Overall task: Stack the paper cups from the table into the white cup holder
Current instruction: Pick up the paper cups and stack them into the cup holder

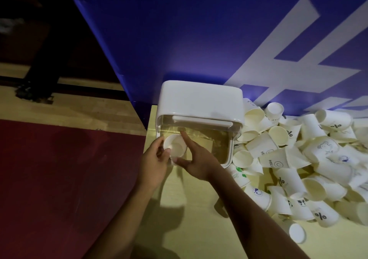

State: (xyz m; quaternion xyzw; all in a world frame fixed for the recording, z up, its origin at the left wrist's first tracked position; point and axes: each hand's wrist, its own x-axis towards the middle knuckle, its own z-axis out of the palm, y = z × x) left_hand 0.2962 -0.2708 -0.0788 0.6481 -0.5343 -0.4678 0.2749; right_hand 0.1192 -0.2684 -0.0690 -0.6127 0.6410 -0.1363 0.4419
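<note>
You are curling your left hand [156, 160] round a paper cup [174, 146], right hand [200, 162] pinching it thumb-to-forefinger, at seven o'clock of the white cup holder [201, 99].

Paper cup [273, 161]: "HELL", rest cut off. Second cup [322, 215]: "%" mark. Blue panel [179, 29]: large white lettering, unreadable.
</note>
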